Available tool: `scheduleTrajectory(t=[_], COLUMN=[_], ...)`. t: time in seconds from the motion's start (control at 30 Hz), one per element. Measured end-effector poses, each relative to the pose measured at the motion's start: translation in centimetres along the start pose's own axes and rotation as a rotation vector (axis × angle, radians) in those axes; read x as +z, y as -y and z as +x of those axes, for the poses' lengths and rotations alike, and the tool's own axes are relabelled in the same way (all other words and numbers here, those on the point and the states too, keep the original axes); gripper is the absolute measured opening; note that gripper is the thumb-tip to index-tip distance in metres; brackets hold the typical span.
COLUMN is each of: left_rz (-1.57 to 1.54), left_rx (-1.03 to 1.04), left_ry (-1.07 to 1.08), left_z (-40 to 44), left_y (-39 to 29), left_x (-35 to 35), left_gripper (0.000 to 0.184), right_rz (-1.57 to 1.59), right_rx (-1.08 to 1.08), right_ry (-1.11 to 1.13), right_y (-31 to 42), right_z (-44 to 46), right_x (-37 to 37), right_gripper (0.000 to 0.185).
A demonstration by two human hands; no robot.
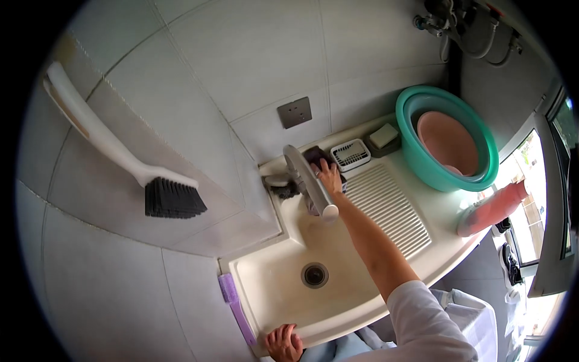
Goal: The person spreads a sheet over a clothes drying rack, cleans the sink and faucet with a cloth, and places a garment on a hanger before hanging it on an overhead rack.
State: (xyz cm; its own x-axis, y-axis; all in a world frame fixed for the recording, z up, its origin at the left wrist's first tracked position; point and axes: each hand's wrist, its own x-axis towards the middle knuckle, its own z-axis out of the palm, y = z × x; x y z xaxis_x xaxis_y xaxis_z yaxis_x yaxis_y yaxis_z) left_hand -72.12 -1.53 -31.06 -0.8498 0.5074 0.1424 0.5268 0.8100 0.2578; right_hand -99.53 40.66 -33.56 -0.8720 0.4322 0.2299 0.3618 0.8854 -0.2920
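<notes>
My right hand (329, 178) reaches past the faucet (307, 181) to the back ledge of the sink. Its fingers are spread and stretched over a dark, crumpled cloth-like thing (315, 154); the faucet hides part of this. Down at the near left corner, my left hand (283, 342) rests on the rim of the cream sink (338, 330), fingers loosely bent and nothing held. Beside that hand, a purple-handled brush (241, 317) lies along the sink's left edge. A dark scrubbing pad (284, 190) sits left of the faucet.
Right of my right hand stand a white slotted soap dish (350, 155) and a bar of soap (384, 136) in a grey dish. Nested basins (407, 154) and a pink bottle (491, 209) occupy the right counter. A white brush (117, 148) hangs on the left wall.
</notes>
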Motion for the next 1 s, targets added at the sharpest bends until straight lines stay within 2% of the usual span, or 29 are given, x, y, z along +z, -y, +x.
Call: scheduleTrajectory(t=[0.07, 0.13, 0.2, 0.27, 0.33, 0.4, 0.47, 0.53, 0.6, 0.67, 0.77, 0.9, 1.0], left_rz=[-0.012, -0.018, -0.021, -0.063, -0.055, -0.042, -0.050, -0.018, 0.016, -0.003, -0.068, -0.058, -0.041], left_rx=[-0.008, 0.030, 0.025, -0.004, -0.004, -0.002, 0.007, 0.001, -0.002, -0.014, -0.021, -0.031, -0.024], left_ry=[0.008, 0.058, 0.029, 0.032, 0.021, 0.005, 0.002, 0.031, 0.058, 0.015, 0.052, 0.046, 0.035], left_z=[-0.3, 0.3, 0.1, -0.3, -0.5, -0.8, -0.6, -0.6, -0.7, -1.0, -0.6, -0.7, -1.0], left_y=[-0.4, -0.8, -0.3, 0.1, 0.1, 0.1, 0.1, 0.1, 0.0, 0.1, 0.1, 0.1, 0.3], left_x=[-0.7, -1.1, -0.6, -0.3, 0.0, 0.1, 0.1, -0.1, -0.1, 0.3, 0.0, 0.0, 0.0], left_gripper=[0.029, 0.034, 0.034, 0.029, 0.029, 0.028, 0.028, 0.028, 0.028, 0.029, 0.030, 0.031, 0.032], right_rz=[-0.019, 0.146, 0.370, 0.587, 0.860, 1.147, 1.295, 1.295, 1.235, 1.244, 1.244, 1.390, 1.463], right_rx=[-0.038, -0.023, 0.117, 0.351, 0.335, 0.280, 0.187, 0.102, 0.153, 0.310, 0.218, 0.100, 0.006], right_ry=[0.048, -0.074, -0.317, -0.463, -0.475, -0.299, -0.182, -0.045, -0.094, 0.071, 0.089, -0.058, -0.105], right_y=[-0.6, -1.0, -0.5, 1.8, 3.7, 5.8, 8.9, 11.9, 13.3, 13.3, 12.7, 14.4, 15.5], right_z=[0.3, -1.1, -4.7, -9.8, -14.7, -17.7, -18.3, -16.9, -14.4, -9.9, -3.6, 2.4, 1.5], right_x=[-0.7, -0.9, -2.6, -4.3, -4.6, -4.9, -5.3, -4.2, 0.2, 0.9, 3.5, 1.0, -4.2], right_gripper=[0.062, 0.056, 0.050, 0.048, 0.049, 0.048, 0.052, 0.053, 0.052, 0.051, 0.050, 0.049, 0.048])
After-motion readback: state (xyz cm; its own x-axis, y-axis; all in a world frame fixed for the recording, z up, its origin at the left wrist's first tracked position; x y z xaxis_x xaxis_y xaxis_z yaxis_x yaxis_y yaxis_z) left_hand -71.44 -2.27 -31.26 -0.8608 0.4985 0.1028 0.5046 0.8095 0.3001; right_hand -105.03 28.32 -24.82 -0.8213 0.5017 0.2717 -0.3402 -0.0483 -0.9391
